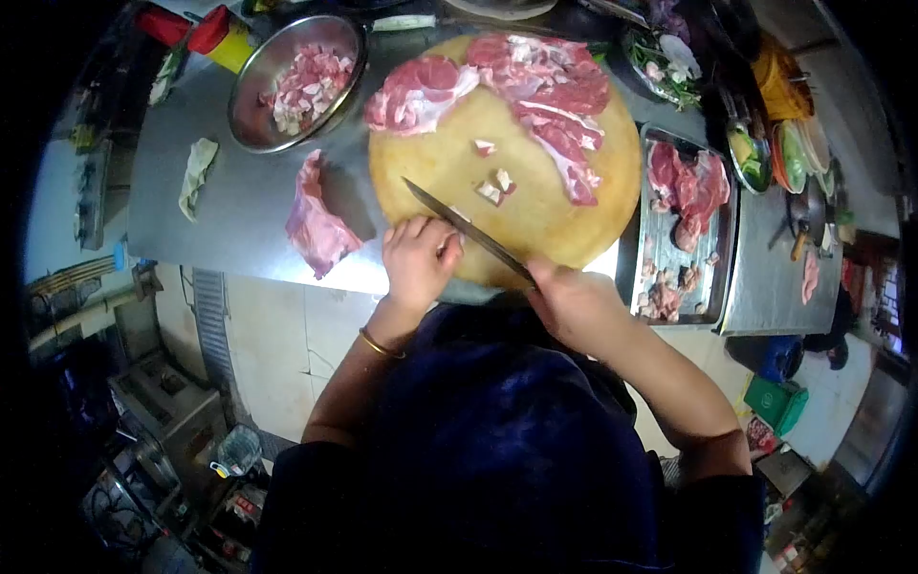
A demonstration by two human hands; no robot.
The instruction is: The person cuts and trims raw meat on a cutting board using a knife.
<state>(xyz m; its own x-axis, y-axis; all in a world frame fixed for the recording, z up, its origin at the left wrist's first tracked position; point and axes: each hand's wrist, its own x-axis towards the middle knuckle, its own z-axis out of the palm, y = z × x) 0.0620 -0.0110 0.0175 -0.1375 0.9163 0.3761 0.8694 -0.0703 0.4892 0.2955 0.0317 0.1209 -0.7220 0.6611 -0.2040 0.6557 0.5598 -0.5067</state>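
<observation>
A knife with a long dark blade is in my right hand, fingers wrapped round its handle. The blade slants up and left over the round cutting board. My left hand is at the board's near left edge with fingers curled, close beside the blade; what they hold, if anything, is hidden. A small pale bit shows by the blade. Small meat cubes lie mid-board. Large cuts of raw meat cover the far side, with another piece of meat at the far left.
A steel bowl of diced meat stands at the back left. A meat slab and a crumpled cloth lie on the steel table. To the right is a metal tray with meat; bowls of vegetables are beyond.
</observation>
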